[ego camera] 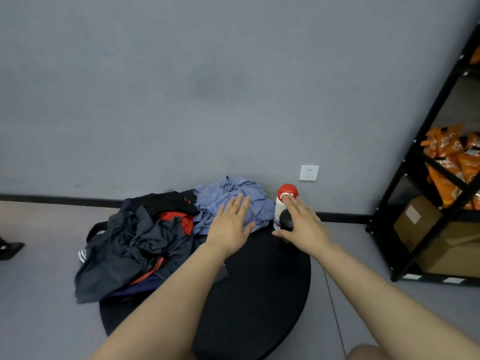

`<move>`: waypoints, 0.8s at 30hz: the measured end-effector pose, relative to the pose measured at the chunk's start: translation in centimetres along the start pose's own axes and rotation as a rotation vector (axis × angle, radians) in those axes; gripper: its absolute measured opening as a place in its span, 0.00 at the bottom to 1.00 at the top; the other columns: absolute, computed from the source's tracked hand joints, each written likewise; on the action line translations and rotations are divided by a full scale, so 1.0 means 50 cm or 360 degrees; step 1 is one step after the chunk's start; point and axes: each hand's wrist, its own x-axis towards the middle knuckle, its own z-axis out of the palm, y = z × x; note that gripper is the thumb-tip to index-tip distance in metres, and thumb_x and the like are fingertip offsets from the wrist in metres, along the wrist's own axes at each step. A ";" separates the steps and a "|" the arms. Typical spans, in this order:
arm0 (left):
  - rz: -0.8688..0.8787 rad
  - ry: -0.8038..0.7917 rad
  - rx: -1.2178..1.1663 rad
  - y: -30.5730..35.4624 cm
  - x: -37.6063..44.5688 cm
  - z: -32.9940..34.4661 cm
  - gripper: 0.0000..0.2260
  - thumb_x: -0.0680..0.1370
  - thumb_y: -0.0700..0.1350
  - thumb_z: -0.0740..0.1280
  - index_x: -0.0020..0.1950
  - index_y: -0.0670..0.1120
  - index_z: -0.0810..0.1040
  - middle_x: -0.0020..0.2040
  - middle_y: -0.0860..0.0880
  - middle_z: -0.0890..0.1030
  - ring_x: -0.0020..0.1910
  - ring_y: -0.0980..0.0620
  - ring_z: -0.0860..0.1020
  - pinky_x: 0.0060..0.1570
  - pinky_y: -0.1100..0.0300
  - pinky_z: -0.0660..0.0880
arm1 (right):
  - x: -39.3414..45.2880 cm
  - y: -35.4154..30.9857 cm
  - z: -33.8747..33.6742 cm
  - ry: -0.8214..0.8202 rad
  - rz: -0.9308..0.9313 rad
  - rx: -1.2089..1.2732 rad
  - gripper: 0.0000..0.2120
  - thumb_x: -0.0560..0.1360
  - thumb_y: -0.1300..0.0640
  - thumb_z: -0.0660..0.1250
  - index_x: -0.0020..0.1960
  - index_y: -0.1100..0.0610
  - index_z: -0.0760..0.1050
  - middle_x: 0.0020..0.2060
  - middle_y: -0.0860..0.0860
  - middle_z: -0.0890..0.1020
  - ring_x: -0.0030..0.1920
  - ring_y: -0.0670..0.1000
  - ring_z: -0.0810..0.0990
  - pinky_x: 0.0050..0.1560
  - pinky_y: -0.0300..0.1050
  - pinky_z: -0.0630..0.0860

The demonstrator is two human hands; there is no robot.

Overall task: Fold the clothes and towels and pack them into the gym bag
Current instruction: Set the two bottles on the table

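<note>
A round black table (259,294) carries a heap of dark grey, black and red clothes (145,240) at its left. A crumpled blue towel (228,196) lies at the back. My left hand (231,224) hovers flat, fingers straight, over the towel's near edge. My right hand (301,224) reaches with straight fingers over a black-lidded container (285,220), which it mostly hides. Its fingertips are by a white bottle with a red cap (287,193). A black bag strap (94,229) shows under the clothes at left; the bag itself is hidden.
A grey wall with a white socket (308,173) stands right behind the table. At the right is a black metal shelf (415,178) holding orange snack packets (452,157) and cardboard boxes (441,245). Grey floor surrounds the table.
</note>
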 end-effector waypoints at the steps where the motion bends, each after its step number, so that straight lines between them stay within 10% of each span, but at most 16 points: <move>1: 0.0002 0.0010 0.0020 -0.005 -0.008 -0.018 0.30 0.82 0.55 0.53 0.78 0.49 0.41 0.78 0.50 0.41 0.77 0.51 0.42 0.74 0.54 0.42 | 0.003 -0.018 -0.011 0.0009 -0.0035 -0.0019 0.46 0.72 0.39 0.68 0.78 0.50 0.44 0.78 0.48 0.49 0.77 0.49 0.46 0.75 0.48 0.47; 24: -0.0279 0.0321 0.0299 -0.263 -0.249 -0.397 0.30 0.82 0.58 0.49 0.78 0.50 0.38 0.78 0.51 0.40 0.77 0.52 0.42 0.75 0.54 0.43 | 0.048 -0.436 -0.210 0.0094 -0.0522 -0.0203 0.43 0.75 0.34 0.60 0.78 0.50 0.41 0.78 0.48 0.45 0.77 0.48 0.42 0.75 0.49 0.41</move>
